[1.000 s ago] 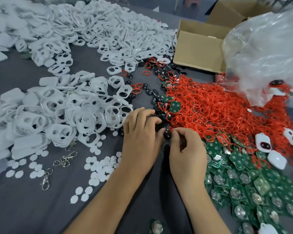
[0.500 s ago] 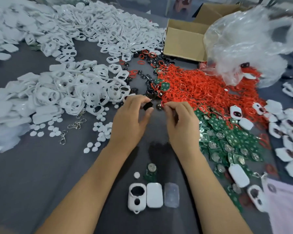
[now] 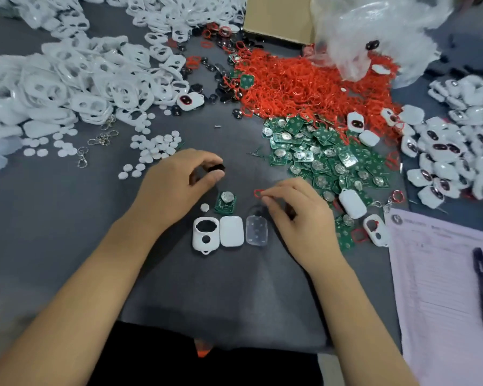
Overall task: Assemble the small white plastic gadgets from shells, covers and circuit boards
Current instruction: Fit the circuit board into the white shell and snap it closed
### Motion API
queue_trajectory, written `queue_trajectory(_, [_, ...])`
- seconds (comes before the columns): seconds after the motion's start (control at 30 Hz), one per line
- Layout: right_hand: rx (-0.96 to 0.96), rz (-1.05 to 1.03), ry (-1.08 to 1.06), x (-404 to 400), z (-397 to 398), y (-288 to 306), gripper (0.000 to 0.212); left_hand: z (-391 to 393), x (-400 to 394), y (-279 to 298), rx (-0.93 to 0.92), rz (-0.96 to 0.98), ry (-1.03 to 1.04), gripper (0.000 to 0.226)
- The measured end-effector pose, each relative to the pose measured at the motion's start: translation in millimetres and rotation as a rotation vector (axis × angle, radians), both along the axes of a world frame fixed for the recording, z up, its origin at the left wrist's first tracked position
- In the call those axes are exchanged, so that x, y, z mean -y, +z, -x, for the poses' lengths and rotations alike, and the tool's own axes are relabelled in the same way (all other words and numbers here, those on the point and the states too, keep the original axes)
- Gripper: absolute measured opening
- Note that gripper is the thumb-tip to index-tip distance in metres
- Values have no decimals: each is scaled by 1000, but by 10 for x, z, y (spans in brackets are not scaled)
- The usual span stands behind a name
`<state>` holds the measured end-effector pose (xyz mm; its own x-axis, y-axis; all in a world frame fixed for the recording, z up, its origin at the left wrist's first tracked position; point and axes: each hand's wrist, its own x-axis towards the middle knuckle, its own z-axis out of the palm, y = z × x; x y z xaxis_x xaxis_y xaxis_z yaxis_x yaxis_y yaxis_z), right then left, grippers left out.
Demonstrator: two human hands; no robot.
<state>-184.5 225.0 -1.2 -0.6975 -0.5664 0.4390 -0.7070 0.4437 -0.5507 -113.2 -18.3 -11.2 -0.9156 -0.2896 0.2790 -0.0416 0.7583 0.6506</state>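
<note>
Left hand [image 3: 176, 185] pinching black piece [image 3: 216, 167], right hand [image 3: 293, 210] red ring [image 3: 258, 193]

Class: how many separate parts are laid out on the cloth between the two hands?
5: white disc and circuit board behind; holed shell, plain white cover, clear cover in a row in front. None seems hidden.
</note>
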Motion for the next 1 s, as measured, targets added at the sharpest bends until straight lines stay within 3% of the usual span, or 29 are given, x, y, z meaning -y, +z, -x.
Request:
queue_trajectory(0.27, [90,31,-35,-21,-20,-3,10,0,-44,48,-21,-4,-98,22])
queue_trajectory(0.37, [112,141,-93,-19,1,-10,9,8,-158,160,-76,-31,-172,24])
queue_trajectory(0.5, [165,243,-197,-39,47,-39,9,8,-407,245,-84,84,-295,18])
queue_trajectory(0.73, [183,248,-190,-32,30,-41,10,107,-545,290,107,310,-342,14])
queue_trajectory(0.83, [191,223,-186,-38,30,-46,8,61,-526,395,125,306,-283,11])
queue_trajectory(1.0, [212,240,-119,-31,3,-27,7,-565,-571,426,6,166,101,11])
